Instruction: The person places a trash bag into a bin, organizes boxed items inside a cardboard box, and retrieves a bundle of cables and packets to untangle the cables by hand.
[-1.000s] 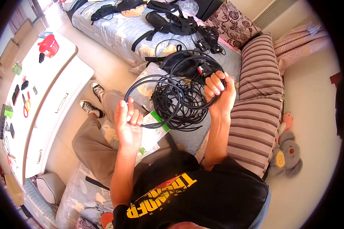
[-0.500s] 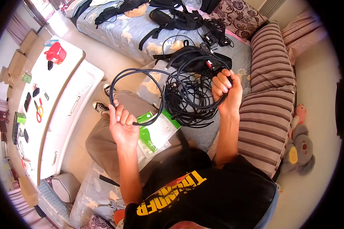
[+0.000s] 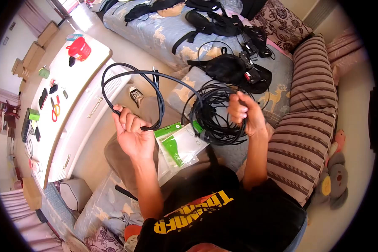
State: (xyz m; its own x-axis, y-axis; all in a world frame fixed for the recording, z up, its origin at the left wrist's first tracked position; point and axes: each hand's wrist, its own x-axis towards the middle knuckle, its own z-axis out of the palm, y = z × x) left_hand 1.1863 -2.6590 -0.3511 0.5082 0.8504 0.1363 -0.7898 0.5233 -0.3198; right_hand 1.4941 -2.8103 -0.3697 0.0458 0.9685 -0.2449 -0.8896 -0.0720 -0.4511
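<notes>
My left hand [image 3: 134,131] is closed around a black cable [image 3: 132,72], whose loose loop rises above the fingers. A metal-tipped connector [image 3: 156,76] hangs at the far side of this loop. One strand runs right to a large tangled coil of black cable [image 3: 216,115] over the bed. My right hand [image 3: 247,114] has its fingers curled at the coil's right edge, closed on cable that the fingers partly hide. Below the cable, a green and white plastic package [image 3: 181,145] lies on my lap.
A black bag [image 3: 227,67] and black straps [image 3: 214,23] lie on the patterned bed [image 3: 155,35]. At left, a white table [image 3: 82,73] carries a red basket [image 3: 80,49], scissors [image 3: 55,110] and several small dark devices. Striped cushions [image 3: 311,84] line the right side.
My left hand has moved slightly left with its loop, and the connector now shows. The right-hand cable loop has dropped lower, against the coil. The whole view has shifted.
</notes>
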